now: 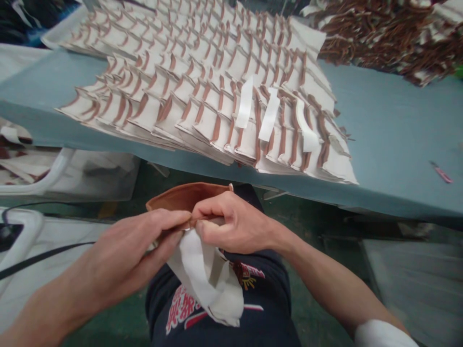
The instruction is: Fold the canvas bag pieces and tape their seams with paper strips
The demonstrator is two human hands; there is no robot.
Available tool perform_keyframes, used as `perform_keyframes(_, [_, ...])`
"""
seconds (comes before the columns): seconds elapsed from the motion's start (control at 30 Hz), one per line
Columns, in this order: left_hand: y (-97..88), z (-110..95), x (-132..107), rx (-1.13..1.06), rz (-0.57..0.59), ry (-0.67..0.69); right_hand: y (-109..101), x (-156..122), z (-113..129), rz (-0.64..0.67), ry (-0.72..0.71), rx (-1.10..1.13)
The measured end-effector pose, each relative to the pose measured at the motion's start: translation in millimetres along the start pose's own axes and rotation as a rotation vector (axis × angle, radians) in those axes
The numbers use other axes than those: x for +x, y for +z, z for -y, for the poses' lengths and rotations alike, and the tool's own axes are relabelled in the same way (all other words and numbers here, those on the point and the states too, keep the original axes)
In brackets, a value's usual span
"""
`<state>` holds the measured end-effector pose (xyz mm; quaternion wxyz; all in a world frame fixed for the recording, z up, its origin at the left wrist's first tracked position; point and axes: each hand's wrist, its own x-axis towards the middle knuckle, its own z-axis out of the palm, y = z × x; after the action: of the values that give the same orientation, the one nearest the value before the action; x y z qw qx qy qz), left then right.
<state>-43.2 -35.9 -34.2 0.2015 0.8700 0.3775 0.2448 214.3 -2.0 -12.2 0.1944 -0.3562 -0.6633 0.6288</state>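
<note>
Between my hands, close to my body, is a piece of brown and off-white fabric (pixel 188 193). Its brown side curves up beyond my fingers, and the off-white part hangs down in front of my dark shirt. A white strip (pixel 197 265) dangles with it. My left hand (pixel 144 241) pinches the edge of the piece between thumb and fingers. Tight against it, my right hand (pixel 231 221) pinches the same edge with thumb and forefinger. The exact spot under the fingertips is hidden.
Rows of stacked off-white pieces with brown edges (pixel 202 86) cover much of the blue-grey table (pixel 390 125). Several white strips (pixel 269 115) lie on them. Brown scraps (pixel 383 33) are heaped at the back right. A small pink-handled tool (pixel 442 173) lies right. White bins (pixel 104 176) stand left.
</note>
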Motion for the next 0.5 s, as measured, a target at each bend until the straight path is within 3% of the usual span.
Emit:
perform_keyframes(0.13, [-25.9, -15, 11, -0.078, 0.124, -0.097, 0, -11, 9, -0.089, -0.147, -0.206])
perform_keyframes(0.27, [-30.7, -16, 20, -0.055, 0.172, 0.006, 2, -17, 9, -0.173, -0.261, -0.368])
perform_keyframes(0.33, [-21.0, -9, 21, 0.040, 0.110, 0.127, 4, -17, 4, -0.182, -0.305, -0.365])
perform_keyframes(0.5, [16.0, 11, 24, 0.099, -0.218, 0.342, 11, -10, -15, -0.143, -0.362, -0.119])
